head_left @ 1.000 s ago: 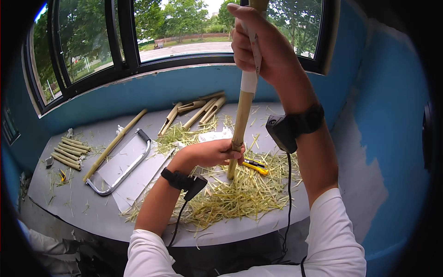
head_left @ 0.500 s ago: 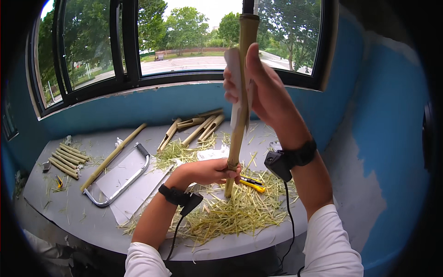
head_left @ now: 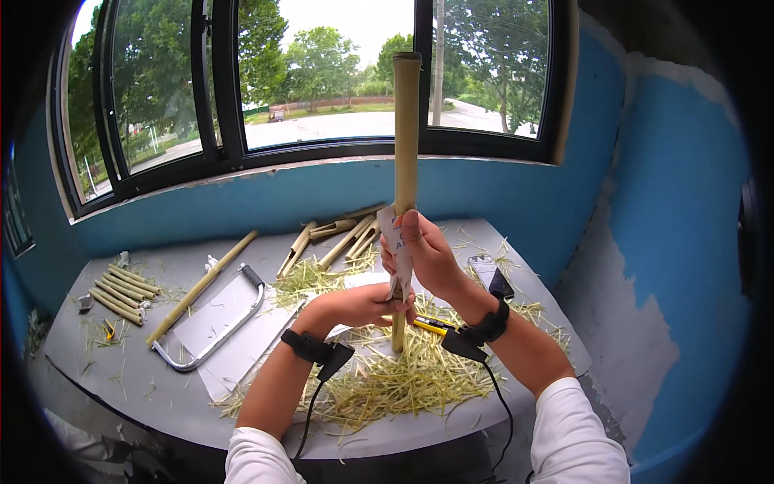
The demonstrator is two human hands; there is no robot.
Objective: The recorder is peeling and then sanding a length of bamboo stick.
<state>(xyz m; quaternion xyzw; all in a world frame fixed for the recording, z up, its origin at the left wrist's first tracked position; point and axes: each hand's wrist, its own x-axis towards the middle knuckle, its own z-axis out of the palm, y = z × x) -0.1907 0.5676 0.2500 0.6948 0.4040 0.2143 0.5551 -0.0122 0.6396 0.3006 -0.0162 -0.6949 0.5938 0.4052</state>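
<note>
A bamboo tube stands nearly upright in front of me, its top reaching up across the window. My left hand is closed round the lower part, just above the shavings. Right above it, my right hand presses a white folded piece of sandpaper round the tube, thumb on the near side. Below both hands, the tube's lower end comes down at a heap of bamboo shavings. A yellow utility knife lies on the shavings, partly hidden by my right wrist.
On the grey table are a bow saw, a long bamboo pole, several short bamboo sticks and white sheets. Notched bamboo pieces lie at the back. A phone rests to the right, below the window.
My right hand has slid down the tube with the sandpaper, from near the top to just above my left hand. The left hand keeps its hold.
</note>
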